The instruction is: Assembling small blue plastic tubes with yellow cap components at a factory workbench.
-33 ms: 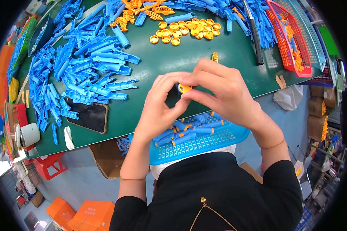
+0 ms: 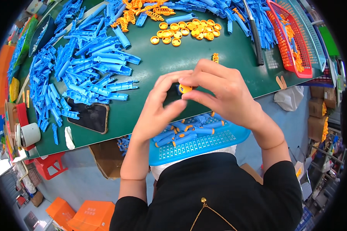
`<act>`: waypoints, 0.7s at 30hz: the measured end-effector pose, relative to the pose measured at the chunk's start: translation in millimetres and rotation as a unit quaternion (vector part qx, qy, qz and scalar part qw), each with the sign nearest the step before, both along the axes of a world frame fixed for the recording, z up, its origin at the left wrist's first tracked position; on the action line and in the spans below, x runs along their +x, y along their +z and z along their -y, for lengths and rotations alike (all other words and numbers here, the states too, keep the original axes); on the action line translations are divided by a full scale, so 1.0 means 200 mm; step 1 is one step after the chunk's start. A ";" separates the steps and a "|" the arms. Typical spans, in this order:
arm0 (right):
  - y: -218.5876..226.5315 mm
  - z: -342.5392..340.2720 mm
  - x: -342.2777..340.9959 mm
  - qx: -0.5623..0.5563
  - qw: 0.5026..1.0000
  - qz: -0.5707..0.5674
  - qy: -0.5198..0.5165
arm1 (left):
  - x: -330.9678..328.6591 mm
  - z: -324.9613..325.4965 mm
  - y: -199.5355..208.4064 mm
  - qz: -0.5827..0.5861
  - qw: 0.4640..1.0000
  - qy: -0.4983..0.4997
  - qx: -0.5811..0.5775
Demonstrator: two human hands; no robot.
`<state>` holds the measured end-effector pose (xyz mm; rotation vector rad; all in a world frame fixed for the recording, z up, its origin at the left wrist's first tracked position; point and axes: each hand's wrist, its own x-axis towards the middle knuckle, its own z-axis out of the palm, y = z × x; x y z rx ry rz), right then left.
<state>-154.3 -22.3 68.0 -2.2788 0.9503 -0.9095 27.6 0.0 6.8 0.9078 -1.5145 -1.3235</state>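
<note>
Above the table's near edge, my right hand [image 2: 219, 86] pinches a round orange cap [image 2: 185, 88] between thumb and fingers. A dark blue bit [image 2: 179, 89] shows at the cap's left side; how far it reaches below is hidden. My left hand [image 2: 158, 102] curves around the same spot, its thumb apart from its fingers with a gap between. Its fingertips disappear behind the right hand. On my lap, a blue basket [image 2: 196, 148] holds several blue tubes [image 2: 185, 138] with orange ends. Farther back on the green table [image 2: 158, 57] lies a group of orange caps [image 2: 199, 29].
Blue half-shells [image 2: 92, 65] are heaped on the left, beside a dark phone [image 2: 89, 115]. A small orange part [image 2: 215, 57] lies beyond my hands. At right are a black-handled tool [image 2: 256, 42] and a red basket [image 2: 293, 42]. A white cup [image 2: 29, 134] stands at far left.
My left thumb has drawn slightly down and away from the cap. The right hand keeps its pinch with almost no shift.
</note>
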 end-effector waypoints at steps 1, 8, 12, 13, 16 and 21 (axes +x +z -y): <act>0.01 0.00 0.00 -0.001 1.000 -0.010 0.008 | 0.00 0.00 0.02 0.002 1.000 0.004 -0.001; 0.02 0.05 -0.01 -0.053 0.997 -0.056 0.002 | -0.08 -0.01 0.01 -0.106 0.989 -0.045 0.094; -0.03 0.04 0.00 0.024 0.999 -0.017 0.019 | -0.08 -0.01 0.00 -0.108 0.991 -0.050 0.063; -0.06 0.02 0.00 0.035 0.999 0.006 0.008 | -0.09 -0.02 -0.01 -0.109 0.991 -0.039 0.064; -0.12 0.03 -0.02 0.031 0.999 0.037 -0.008 | -0.13 0.00 -0.02 -0.116 0.991 -0.029 0.056; -0.15 0.02 -0.03 0.087 0.993 0.069 0.041 | -0.13 -0.02 -0.02 -0.113 0.990 0.001 0.090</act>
